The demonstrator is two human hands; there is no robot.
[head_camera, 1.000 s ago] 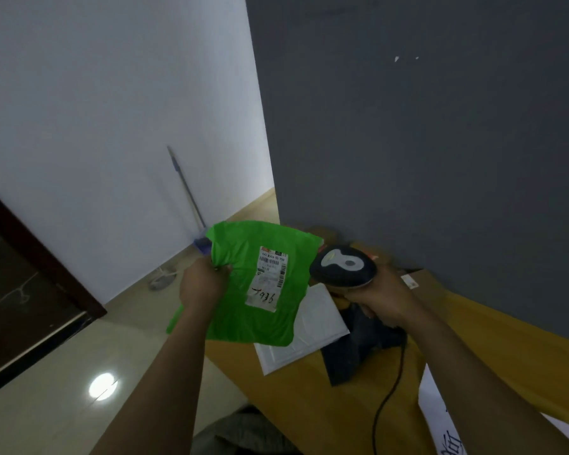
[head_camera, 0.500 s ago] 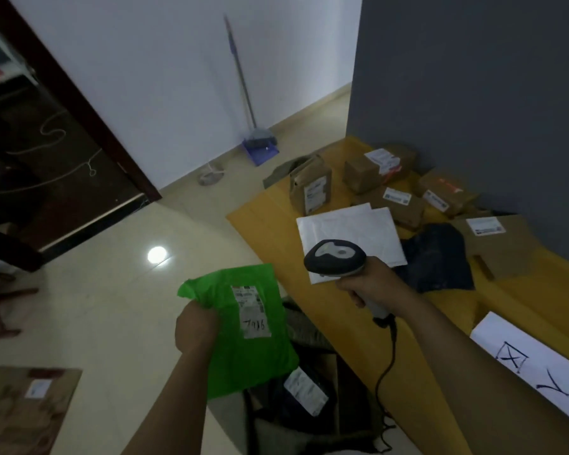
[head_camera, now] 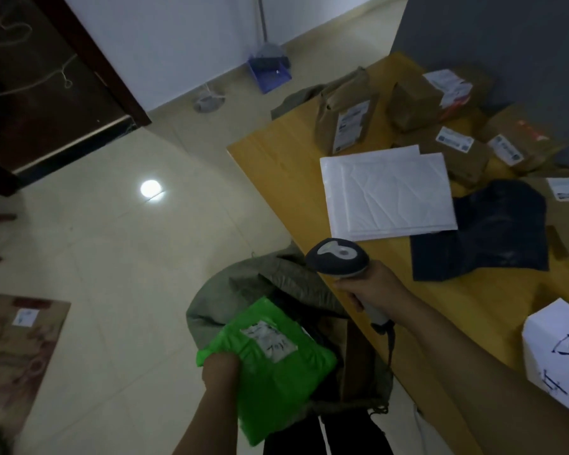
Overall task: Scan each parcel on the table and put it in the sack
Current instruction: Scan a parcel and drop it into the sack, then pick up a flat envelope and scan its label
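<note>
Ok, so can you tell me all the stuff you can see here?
green parcel: one, green, over the sack's mouth
sack: one, grey-green, floor beside the table
scanner: one, dark and grey, above the table edge
table: one, yellow, right
white mailers: two, white, stacked on the table
dark parcel: one, black, beside the mailers
brown parcels: at least five, brown, table's far end
white box: one, white, black marks, right edge
dustpan: one, blue, by the wall
flat carton: one, brown, floor, left
left hand: grips the green parcel
right hand: grips the scanner
</note>
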